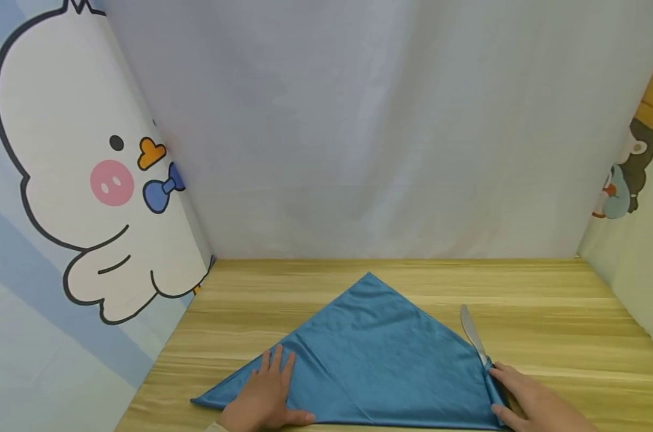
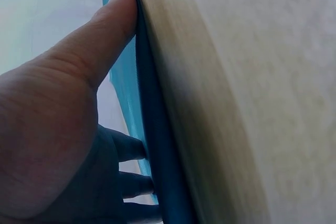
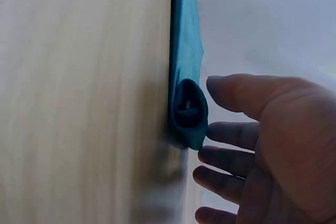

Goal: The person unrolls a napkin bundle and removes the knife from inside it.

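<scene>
A blue satin cloth (image 1: 391, 354), folded to a triangle, lies on the wooden table with its peak pointing away. My left hand (image 1: 264, 387) rests flat on its left part, fingers spread, thumb along the near edge. At the right corner the cloth is rolled around a table knife (image 1: 469, 327), whose silver blade sticks out past the far end of the roll; its handle is hidden. My right hand (image 1: 531, 396) touches this roll from the right with the fingertips and thumb. The right wrist view shows the hollow end of the roll (image 3: 197, 135) beside relaxed, nearly straight fingers (image 3: 226, 161).
The wooden table (image 1: 574, 336) reaches back to a pale grey curtain (image 1: 369, 132). On the left hangs a sheet with a cartoon duck (image 1: 62, 120); another printed sheet (image 1: 623, 240) borders the right side. The cloth's near edge lies close to the table's front edge.
</scene>
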Demonstrator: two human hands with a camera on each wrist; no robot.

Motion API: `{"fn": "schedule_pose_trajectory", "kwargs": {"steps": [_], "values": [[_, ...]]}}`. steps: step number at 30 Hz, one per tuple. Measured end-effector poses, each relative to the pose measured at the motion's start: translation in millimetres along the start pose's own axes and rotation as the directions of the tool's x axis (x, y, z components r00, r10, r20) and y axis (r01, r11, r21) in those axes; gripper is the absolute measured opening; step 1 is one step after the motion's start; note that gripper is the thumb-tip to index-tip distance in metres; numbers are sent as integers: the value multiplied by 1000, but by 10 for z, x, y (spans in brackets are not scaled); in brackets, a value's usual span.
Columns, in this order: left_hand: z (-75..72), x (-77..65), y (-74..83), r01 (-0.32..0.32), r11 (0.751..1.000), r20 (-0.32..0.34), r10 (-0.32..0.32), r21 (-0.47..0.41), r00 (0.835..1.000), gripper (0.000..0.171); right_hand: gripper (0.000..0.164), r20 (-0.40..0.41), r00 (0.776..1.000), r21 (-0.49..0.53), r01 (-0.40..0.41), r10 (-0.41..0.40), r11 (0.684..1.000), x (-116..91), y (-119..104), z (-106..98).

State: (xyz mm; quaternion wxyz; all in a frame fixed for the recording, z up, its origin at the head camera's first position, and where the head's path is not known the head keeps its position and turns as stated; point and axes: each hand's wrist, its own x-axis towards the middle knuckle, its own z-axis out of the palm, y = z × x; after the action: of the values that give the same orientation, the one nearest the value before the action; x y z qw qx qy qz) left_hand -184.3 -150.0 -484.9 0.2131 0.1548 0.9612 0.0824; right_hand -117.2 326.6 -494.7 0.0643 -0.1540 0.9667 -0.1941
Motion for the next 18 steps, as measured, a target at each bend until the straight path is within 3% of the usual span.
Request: {"fn": "schedule_pose_trajectory", "kwargs": {"steps": [18], "values": [[-29, -83, -267, 27, 999, -14, -27, -30, 1000, 124, 77, 24, 1000, 46, -11, 10, 999, 107, -241, 111]]}}
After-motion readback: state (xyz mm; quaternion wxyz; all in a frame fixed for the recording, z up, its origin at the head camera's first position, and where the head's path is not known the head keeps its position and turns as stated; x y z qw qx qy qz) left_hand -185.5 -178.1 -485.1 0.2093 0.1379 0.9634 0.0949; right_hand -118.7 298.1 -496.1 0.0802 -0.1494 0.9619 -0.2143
